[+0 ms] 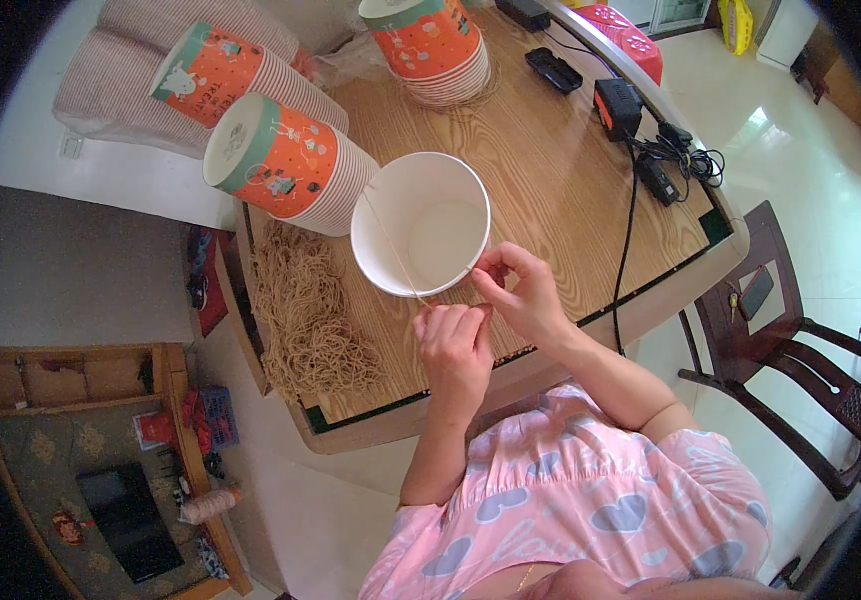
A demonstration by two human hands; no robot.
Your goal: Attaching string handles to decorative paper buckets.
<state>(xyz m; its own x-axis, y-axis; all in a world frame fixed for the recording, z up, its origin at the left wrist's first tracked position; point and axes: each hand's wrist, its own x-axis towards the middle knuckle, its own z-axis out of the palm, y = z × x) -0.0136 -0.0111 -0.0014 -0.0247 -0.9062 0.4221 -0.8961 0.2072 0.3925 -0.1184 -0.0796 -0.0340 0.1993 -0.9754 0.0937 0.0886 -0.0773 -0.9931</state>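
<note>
A white-lined paper bucket [451,215] stands on the table in front of me, its open mouth facing up. One thin tan twine strand [388,230] crosses that mouth from the far left rim to the near rim. My left hand [454,350] is closed at the near rim, with the strand running into its fingers. At the bucket's near right edge, the thumb and fingers of my right hand [521,290] are pinched together against the rim. What lies between those fingertips is too small to tell. Left of the bucket lies a loose heap of cut twine [306,320].
Two nested stacks of orange and green paper buckets [296,165] lean at the left, and another printed stack [426,50] stands farther back. A black charger [619,108] with tangled cables [686,155] lies on the right. A dark wooden chair [781,310] stands beyond the table.
</note>
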